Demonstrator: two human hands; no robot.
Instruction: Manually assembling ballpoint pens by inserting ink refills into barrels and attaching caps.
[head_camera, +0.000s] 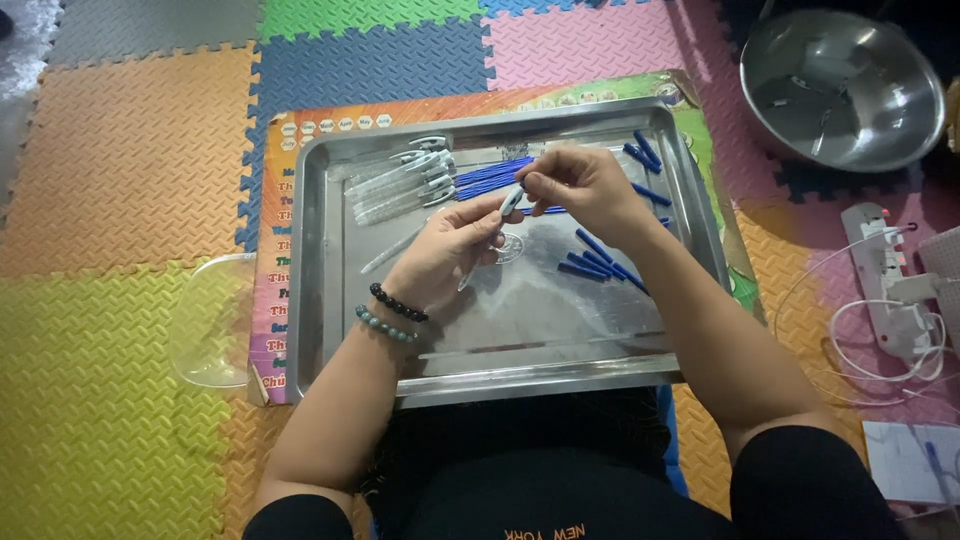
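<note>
Over a steel tray (320, 300), my left hand (445, 250) grips a clear pen barrel (487, 245) that slants up to the right. My right hand (585, 185) pinches the barrel's upper end (512, 198) with its fingertips. Finished clear pens (405, 182) lie bundled at the tray's far left. A pile of thin blue refills (490, 175) lies beside them. More blue pen parts (597, 262) are scattered on the tray's right side, and others (642, 152) lie near its far right corner. One loose clear barrel (392, 250) rests by my left hand.
The tray sits on a colourful printed board (275, 250) on foam puzzle mats. A clear plastic lid (210, 320) lies at the left. A steel bowl (840, 90) stands far right. A white power strip (895, 285) with cables lies to the right.
</note>
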